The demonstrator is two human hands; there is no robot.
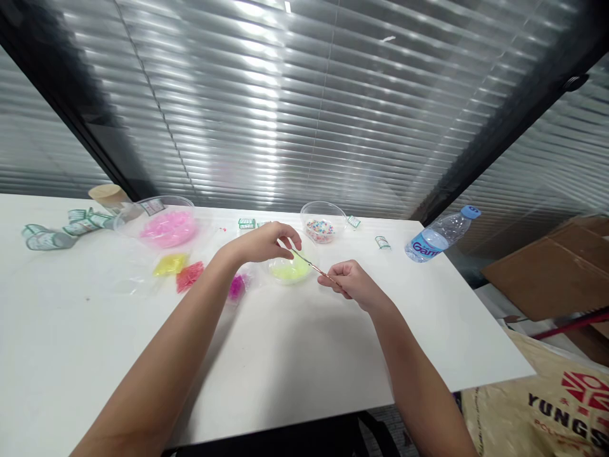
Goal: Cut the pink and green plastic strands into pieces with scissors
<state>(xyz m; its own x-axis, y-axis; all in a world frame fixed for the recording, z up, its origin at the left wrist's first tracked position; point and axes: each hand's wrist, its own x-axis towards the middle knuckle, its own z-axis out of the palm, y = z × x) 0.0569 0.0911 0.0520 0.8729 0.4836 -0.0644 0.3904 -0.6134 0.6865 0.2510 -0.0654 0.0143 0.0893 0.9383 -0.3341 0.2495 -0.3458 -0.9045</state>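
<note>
My right hand (349, 279) is closed round the copper-coloured end of a slender tool (310, 264), which slants up to the left to a thin silvery tip. Its exact kind is too small to tell. At that tip, my left hand (271, 242) has its thumb and fingers curled in; whatever small thing they pinch does not show clearly. Below the tip stands a clear bowl (271, 273) holding yellow-green pieces (291, 269). Behind it is another clear bowl (323, 206) with multicoloured beads (320, 231) in the bottom.
Left of my hands lie yellow (171, 264), red (189, 277) and magenta (236, 287) packets. A large bowl of pink pieces (169, 228), rolled green-and-white packets (47, 238) and a wooden-topped container (108, 195) stand farther left. A water bottle (431, 242) is tilted at right; cardboard boxes (547, 270) lie beyond the table (304, 355).
</note>
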